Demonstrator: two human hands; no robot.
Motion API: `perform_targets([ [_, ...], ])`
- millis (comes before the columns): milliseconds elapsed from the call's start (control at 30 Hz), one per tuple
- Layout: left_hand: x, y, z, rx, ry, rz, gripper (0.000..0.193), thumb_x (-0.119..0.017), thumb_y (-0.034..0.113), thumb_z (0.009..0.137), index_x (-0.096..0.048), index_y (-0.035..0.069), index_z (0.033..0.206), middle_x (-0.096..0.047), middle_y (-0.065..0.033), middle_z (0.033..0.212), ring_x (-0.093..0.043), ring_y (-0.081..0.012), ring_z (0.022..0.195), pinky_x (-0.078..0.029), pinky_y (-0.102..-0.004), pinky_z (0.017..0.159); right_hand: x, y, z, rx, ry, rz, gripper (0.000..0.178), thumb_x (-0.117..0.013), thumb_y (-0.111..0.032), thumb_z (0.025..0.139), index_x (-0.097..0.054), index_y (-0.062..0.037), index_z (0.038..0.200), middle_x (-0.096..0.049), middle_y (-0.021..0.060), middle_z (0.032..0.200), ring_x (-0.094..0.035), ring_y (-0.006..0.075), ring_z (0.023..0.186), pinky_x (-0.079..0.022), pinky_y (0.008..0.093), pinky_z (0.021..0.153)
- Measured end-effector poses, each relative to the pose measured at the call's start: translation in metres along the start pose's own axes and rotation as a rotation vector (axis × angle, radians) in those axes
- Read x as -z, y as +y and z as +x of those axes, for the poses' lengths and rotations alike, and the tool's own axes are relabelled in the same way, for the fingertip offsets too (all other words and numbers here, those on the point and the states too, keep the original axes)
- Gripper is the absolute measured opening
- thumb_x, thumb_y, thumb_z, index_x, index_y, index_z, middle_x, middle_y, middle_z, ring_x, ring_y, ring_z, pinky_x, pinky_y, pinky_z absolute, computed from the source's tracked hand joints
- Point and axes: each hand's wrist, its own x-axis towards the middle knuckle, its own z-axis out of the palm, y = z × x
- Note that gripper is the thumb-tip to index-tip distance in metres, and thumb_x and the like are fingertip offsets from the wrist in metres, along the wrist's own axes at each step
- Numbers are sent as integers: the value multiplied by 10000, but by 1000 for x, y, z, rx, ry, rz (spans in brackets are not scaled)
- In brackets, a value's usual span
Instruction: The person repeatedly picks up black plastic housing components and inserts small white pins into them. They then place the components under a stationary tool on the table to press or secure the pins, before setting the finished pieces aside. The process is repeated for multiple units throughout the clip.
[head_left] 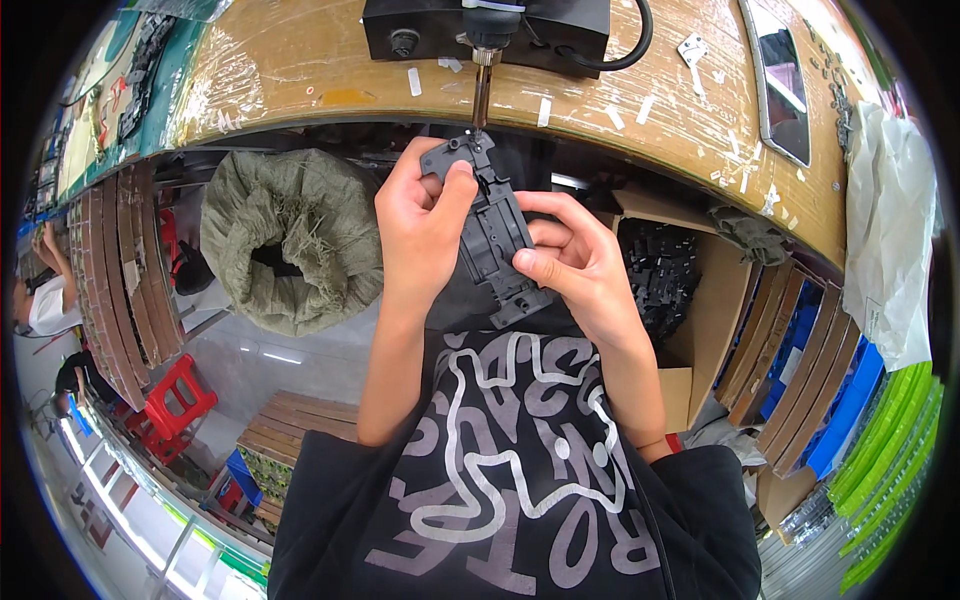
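Both my hands hold one black molded plastic part (492, 238), long and tilted, in front of the bench edge. My left hand (415, 220) grips its upper left side, with the thumb lying on its face. On the lower right side, my right hand (578, 255) pinches it between thumb and fingers. The top end of the part is right under the slim metal tip (482, 95) of an upright tool, a screwdriver-like spindle. Whether the tip touches the part, I cannot tell.
Behind the tool stands a black box (560, 30) with a knob and cable. A phone (783, 85) lies on the bench (300, 70). An open carton (715, 310) of black parts stands at right, a green woven sack (330, 220) at left. A red stool (180, 400) is farther left.
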Motion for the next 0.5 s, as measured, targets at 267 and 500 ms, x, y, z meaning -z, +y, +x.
perform_targets([
  [267, -2, 6, 0, 1, 2, -8, 69, -496, 23, 814, -493, -9, 875, -529, 16, 686, -456, 3, 586, -363, -149, 493, -3, -5, -2, 12, -3, 0, 386, -587, 12, 758, -431, 37, 1111, -585, 99, 869, -560, 111, 797, -455, 220, 713],
  [500, -4, 9, 0, 24, 25, -36, 81, -497, 17, 810, -499, -12, 886, -533, 11, 684, -458, 3, 576, -362, -149, 488, -6, -10, -3, 1, 0, 8, 385, -581, 21, 756, -430, 42, 1110, -585, 99, 865, -564, 110, 781, -455, 213, 698],
])
